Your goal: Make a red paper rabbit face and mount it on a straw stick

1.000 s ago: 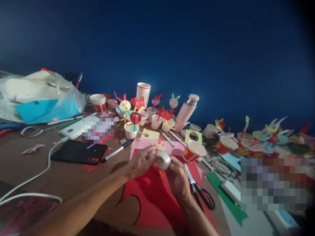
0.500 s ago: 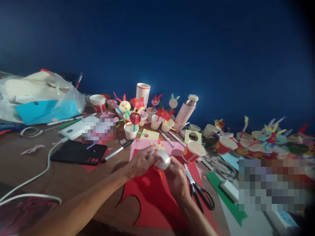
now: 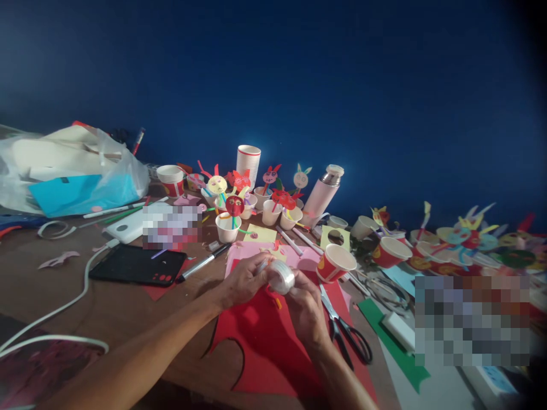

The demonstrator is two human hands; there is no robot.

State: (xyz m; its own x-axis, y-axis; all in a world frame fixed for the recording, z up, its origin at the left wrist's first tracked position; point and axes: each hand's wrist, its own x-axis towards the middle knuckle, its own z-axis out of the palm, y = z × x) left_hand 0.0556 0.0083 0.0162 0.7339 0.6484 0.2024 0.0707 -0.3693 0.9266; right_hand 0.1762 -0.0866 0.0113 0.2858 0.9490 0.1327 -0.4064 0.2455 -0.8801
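Observation:
A roll of clear tape (image 3: 282, 277) is held between both hands, over a sheet of red paper (image 3: 265, 353). My left hand (image 3: 245, 282) closes on the roll's left side, thumb and fingertips against it. My right hand (image 3: 306, 299) pinches its right edge. Just below the roll, a small orange strip (image 3: 279, 303) shows over the red paper. Beneath the red sheet lies pink paper (image 3: 239, 250). To the right of my right hand are black-handled scissors (image 3: 342, 330) and a red-and-white paper cup (image 3: 337, 263).
Paper cups with paper faces on coloured stems, such as a red face (image 3: 235, 205), stand behind. A pink flask (image 3: 322, 196) and stacked cups (image 3: 248, 162) are near the wall. At left lie a black phone case (image 3: 132, 267), a marker (image 3: 203, 263) and a white cable (image 3: 83, 285).
Both hands stay in nearly the same place, with the tape roll still between them. The view shifts very slightly; nothing else visibly moves.

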